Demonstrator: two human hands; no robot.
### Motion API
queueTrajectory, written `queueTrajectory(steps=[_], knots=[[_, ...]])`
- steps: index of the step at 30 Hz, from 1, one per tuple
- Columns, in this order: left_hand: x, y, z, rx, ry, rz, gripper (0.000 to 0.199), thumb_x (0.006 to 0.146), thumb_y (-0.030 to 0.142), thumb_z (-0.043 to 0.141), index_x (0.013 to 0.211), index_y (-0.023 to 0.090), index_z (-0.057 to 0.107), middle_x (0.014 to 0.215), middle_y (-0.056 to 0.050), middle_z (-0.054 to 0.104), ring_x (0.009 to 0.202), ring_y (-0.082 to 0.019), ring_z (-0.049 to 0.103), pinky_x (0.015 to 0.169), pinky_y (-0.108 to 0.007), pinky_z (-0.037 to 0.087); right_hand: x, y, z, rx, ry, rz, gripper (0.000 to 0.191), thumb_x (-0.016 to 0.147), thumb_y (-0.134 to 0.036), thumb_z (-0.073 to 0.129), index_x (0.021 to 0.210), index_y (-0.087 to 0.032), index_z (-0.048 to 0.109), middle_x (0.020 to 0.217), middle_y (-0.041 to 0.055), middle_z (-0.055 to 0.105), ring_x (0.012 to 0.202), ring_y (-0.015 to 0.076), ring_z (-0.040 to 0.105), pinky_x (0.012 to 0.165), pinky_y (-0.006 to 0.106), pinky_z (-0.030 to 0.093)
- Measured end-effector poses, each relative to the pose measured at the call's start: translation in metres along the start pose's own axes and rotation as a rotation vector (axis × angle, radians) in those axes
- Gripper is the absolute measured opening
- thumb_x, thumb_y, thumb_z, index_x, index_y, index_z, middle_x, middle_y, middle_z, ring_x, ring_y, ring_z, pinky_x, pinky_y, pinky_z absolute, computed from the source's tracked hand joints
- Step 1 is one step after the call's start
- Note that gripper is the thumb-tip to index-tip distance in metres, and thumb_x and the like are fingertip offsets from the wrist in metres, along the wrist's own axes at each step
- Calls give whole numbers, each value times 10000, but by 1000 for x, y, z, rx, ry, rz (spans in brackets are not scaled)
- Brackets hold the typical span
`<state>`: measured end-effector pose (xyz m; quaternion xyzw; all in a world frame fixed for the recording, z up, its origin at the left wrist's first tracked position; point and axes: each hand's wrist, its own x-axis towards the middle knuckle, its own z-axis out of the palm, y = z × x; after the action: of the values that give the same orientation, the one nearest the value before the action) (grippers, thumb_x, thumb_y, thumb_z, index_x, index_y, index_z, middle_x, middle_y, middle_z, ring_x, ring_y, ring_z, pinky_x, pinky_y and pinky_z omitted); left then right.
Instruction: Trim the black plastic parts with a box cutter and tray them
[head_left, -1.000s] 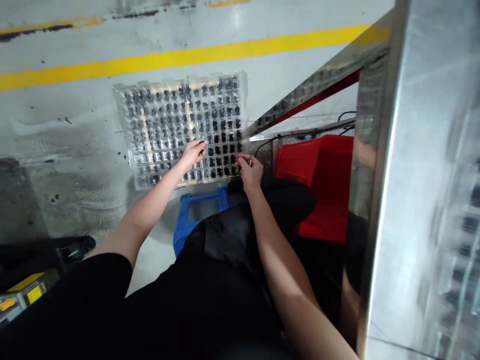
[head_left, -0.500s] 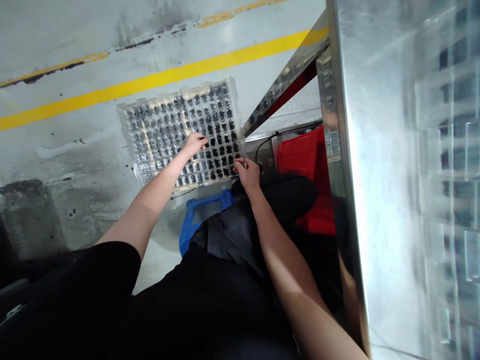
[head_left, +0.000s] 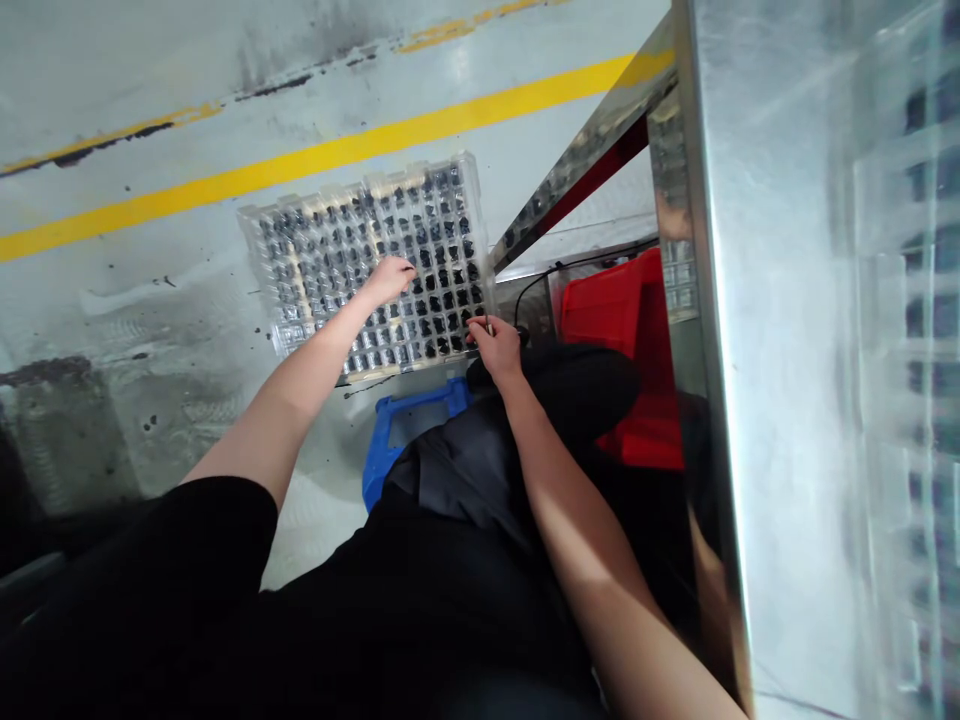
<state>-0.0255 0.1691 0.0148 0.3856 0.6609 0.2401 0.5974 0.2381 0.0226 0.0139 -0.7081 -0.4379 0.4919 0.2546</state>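
A clear plastic tray (head_left: 474, 190) divided into many small cells lies below me, with a small black lump in most cells. My left hand (head_left: 390, 279) hovers over the middle of it, thumb and fingertips pinched together. A small dark bit shows at those fingertips, too small to name. At the tray's near right corner is my right hand (head_left: 498, 346), closed in a pinch. Something thin pokes up between its fingers, but its kind does not show.
To the right stands a metal table (head_left: 780, 300) bearing more clear trays (head_left: 900, 420), blurred. Beneath it sits a red bin (head_left: 611, 305) near a black cable (head_left: 529, 285). A blue plastic frame (head_left: 382, 440) is by my knee. A yellow line (head_left: 330, 155) crosses the floor.
My left hand has shifted slightly up over the tray, still pinched. My right hand stays at the corner. The view has moved a little, so the table appears farther right.
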Motion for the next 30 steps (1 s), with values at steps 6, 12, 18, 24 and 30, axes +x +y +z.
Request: queueTrajectory(steps=[6,12,18,24,30], knots=[[-5,-8,0,71,-14,40,224,775,-53,809,841,156,765,602,26,563,582,-148,486,591,-236,322,0,1,-1,7,1,5,308,1111,-463,776,1136,-157,794,941,30,774,908,208,758,961,416,640],[1,-7,-4,-71,91,40,163,998,190,805,901,185,673,620,39,547,505,-99,393,536,-223,230,0,0,-1,8,-16,-4,332,1119,-484,765,1151,-155,788,937,27,762,905,205,752,966,423,638],[11,12,-12,-186,26,-31,239,1012,333,820,915,161,685,696,3,610,461,-57,346,476,-237,186,0,0,1,-2,-34,-9,357,1117,-512,758,1135,-156,785,948,32,760,900,201,740,944,407,629],[21,22,-8,-137,-11,-62,160,902,152,823,1025,158,720,671,12,602,437,-58,342,483,-208,144,-1,-2,0,-11,-30,2,328,1115,-484,772,1107,-157,790,934,30,773,901,204,757,955,412,639],[32,17,-3,-45,-1,-51,160,885,85,822,933,171,695,643,15,571,459,-73,353,520,-197,143,-1,-6,0,-19,-38,14,306,1122,-459,774,1112,-154,793,948,32,777,915,202,764,963,415,648]])
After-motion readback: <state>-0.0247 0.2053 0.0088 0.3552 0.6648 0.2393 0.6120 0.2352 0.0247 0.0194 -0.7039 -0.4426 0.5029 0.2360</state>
